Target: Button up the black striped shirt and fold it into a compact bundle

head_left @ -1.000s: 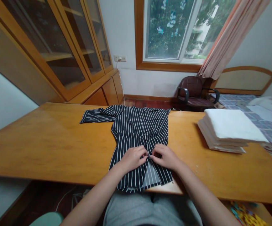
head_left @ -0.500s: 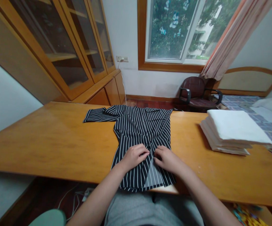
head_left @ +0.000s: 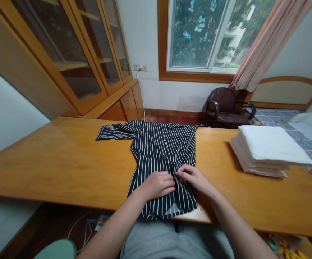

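Note:
A black shirt with white stripes [head_left: 156,144] lies spread on the wooden table, one sleeve stretched out to the left and its hem at the near table edge. My left hand [head_left: 160,185] rests on the lower front of the shirt, fingers together and bent against the cloth beside the front opening. Just right of it, my right hand [head_left: 189,175] pinches the edge of the other front panel, which is lifted into a fold. Below the hands a small patch of the grey inner side shows at the hem. The fingertips of the left hand are partly hidden.
On the right of the wooden table [head_left: 64,162] stands a stack of folded white cloths [head_left: 274,144]. Beyond the table are a dark red armchair [head_left: 223,104] and a bed [head_left: 269,118]. A glass-fronted cabinet [head_left: 91,64] stands at the left. A green stool [head_left: 56,250] is below.
My right hand has drawn the right front panel leftward, raising a fold and narrowing the grey gap. My left hand has shifted slightly right and toward me.

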Demonstrator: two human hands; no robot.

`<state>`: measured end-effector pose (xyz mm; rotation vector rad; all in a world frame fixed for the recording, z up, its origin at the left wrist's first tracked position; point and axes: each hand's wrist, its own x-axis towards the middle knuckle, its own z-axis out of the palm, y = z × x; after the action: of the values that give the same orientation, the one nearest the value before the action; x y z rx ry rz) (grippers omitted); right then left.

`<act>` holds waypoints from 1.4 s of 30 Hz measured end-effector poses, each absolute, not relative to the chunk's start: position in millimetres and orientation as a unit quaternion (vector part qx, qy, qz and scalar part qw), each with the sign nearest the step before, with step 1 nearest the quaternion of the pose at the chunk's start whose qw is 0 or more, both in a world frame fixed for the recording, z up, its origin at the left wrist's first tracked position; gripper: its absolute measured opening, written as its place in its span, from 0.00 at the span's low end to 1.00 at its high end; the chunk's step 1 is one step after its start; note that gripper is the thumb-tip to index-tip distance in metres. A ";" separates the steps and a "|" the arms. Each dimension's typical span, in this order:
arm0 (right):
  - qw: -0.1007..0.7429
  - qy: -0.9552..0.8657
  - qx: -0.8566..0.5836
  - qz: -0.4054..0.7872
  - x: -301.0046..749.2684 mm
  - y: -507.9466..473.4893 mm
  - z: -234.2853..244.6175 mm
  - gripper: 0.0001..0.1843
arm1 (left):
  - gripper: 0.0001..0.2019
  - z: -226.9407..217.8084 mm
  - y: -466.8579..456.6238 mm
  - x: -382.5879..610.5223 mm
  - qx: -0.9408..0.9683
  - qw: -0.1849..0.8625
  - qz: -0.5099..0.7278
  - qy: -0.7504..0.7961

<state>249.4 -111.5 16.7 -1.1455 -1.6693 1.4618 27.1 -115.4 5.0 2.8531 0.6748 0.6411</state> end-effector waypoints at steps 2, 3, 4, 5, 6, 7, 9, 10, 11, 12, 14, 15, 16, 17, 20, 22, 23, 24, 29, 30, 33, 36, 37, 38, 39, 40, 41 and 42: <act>0.298 -0.644 -0.451 0.542 248.8 -111.1 10.1 0.12 | 0.12 4.9 -115.5 27.0 0.949 0.080 0.206 0.227; 0.289 -0.659 -0.461 0.520 249.2 -110.9 7.7 0.11 | 0.11 4.7 -115.5 26.8 0.948 0.085 0.204 0.230; 0.282 -0.677 -0.469 0.492 250.1 -110.9 5.9 0.09 | 0.11 4.5 -115.5 26.7 0.947 0.089 0.203 0.233; 0.277 -0.697 -0.474 0.462 251.2 -110.9 4.9 0.08 | 0.11 4.1 -115.5 26.6 0.946 0.093 0.201 0.237; 0.273 -0.716 -0.475 0.432 252.5 -111.1 4.5 0.06 | 0.11 3.7 -115.5 26.7 0.945 0.097 0.198 0.242; 0.271 -0.734 -0.475 0.404 253.9 -111.5 4.5 0.05 | 0.11 3.3 -115.4 26.9 0.944 0.100 0.195 0.248; 0.266 -0.761 -0.472 0.357 256.5 -112.8 5.3 0.04 | 0.10 2.6 -115.4 27.5 0.941 0.104 0.189 0.260; 0.264 -0.770 -0.473 0.337 257.7 -113.8 6.0 0.03 | 0.11 2.3 -115.3 27.9 0.940 0.103 0.186 0.265; 0.261 -0.778 -0.473 0.320 258.7 -115.0 7.1 0.03 | 0.11 2.2 -115.2 28.2 0.940 0.102 0.183 0.269; 0.257 -0.786 -0.474 0.303 259.5 -116.4 8.5 0.03 | 0.10 2.3 -115.1 28.5 0.940 0.100 0.182 0.272; 0.244 -0.801 -0.475 0.272 260.8 -120.3 12.8 0.05 | 0.10 3.1 -114.9 28.9 0.938 0.095 0.181 0.278; 0.234 -0.809 -0.474 0.258 261.3 -122.6 15.6 0.05 | 0.10 3.8 -114.8 29.1 0.938 0.093 0.182 0.281; 0.222 -0.816 -0.473 0.247 261.7 -125.3 18.7 0.06 | 0.10 4.4 -114.8 29.2 0.937 0.092 0.181 0.283; 0.209 -0.823 -0.472 0.237 262.0 -128.1 21.8 0.07 | 0.10 5.0 -114.8 29.3 0.937 0.091 0.180 0.285; 0.173 -0.836 -0.474 0.214 262.3 -137.1 27.9 0.08 | 0.10 5.8 -114.9 29.6 0.939 0.090 0.168 0.287; 0.153 -0.843 -0.482 0.183 261.1 -142.5 27.3 0.09 | 0.10 5.3 -115.0 29.9 0.938 0.089 0.165 0.291; 0.146 -0.845 -0.488 0.164 259.9 -144.8 25.7 0.09 | 0.09 4.9 -114.9 30.1 0.937 0.088 0.167 0.294; 0.140 -0.845 -0.495 0.144 258.2 -146.7 23.7 0.10 | 0.09 4.4 -114.7 30.4 0.935 0.089 0.170 0.298; 0.127 -0.841 -0.521 0.072 246.7 -150.7 16.6 0.05 | 0.08 2.1 -113.3 31.3 0.925 0.104 0.186 0.315; 0.125 -0.838 -0.526 0.073 245.0 -150.2 16.9 0.03 | 0.07 1.7 -113.0 31.3 0.922 0.110 0.188 0.319; 0.131 -0.823 -0.539 0.119 243.7 -145.1 19.4 0.04 | 0.06 0.5 -111.5 30.9 0.912 0.140 0.202 0.328; 0.174 -0.792 -0.547 0.208 247.4 -134.1 19.7 0.05 | 0.06 0.9 -108.5 29.8 0.895 0.183 0.221 0.341; 0.192 -0.780 -0.545 0.242 249.2 -129.5 18.9 0.05 | 0.06 2.0 -107.1 29.3 0.890 0.196 0.223 0.345; 0.209 -0.768 -0.539 0.276 251.1 -124.7 17.7 0.05 | 0.06 3.5 -105.5 28.8 0.887 0.208 0.221 0.349; 0.225 -0.754 -0.532 0.312 253.0 -119.8 16.2 0.05 | 0.06 5.6 -103.9 28.3 0.886 0.219 0.214 0.349; 0.241 -0.739 -0.523 0.349 254.8 -115.0 14.5 0.05 | 0.06 8.1 -102.4 28.0 0.887 0.228 0.202 0.347; 0.256 -0.721 -0.514 0.387 256.4 -110.6 12.6 0.05 | 0.07 10.8 -101.0 27.9 0.891 0.233 0.188 0.342; 0.268 -0.700 -0.508 0.425 257.8 -106.5 10.6 0.06 | 0.07 13.7 -100.0 28.3 0.896 0.235 0.175 0.334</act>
<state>257.8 -106.5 10.6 -1.3713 -1.8874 1.1458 28.3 -100.0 13.7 2.4585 0.9160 0.4804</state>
